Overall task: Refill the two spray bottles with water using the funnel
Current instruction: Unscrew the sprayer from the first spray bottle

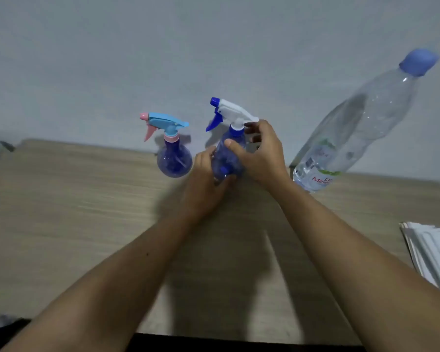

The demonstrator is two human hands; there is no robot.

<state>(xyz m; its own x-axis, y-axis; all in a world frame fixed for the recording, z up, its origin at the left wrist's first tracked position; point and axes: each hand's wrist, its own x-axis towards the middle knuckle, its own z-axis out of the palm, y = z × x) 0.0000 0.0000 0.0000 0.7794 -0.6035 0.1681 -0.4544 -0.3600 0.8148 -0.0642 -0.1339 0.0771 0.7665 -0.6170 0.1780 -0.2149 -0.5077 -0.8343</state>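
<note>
Wooden table (87, 212): both hands grip blue spray bottle (229, 158); water bottle (353, 128) label reads "Mine…".

A blue spray bottle with a white-and-blue trigger head (229, 148) is seen upright at the table's centre. At its 9 o'clock, close by, a round blue bottle with a light-blue-and-pink trigger head (174, 161) is stood upright. At 3 o'clock, a capped clear water bottle (351, 128) is stood.

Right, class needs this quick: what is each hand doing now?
Left hand: holds the body of the white-topped spray bottle.
Right hand: fingers curled round the same bottle near its neck.
</note>
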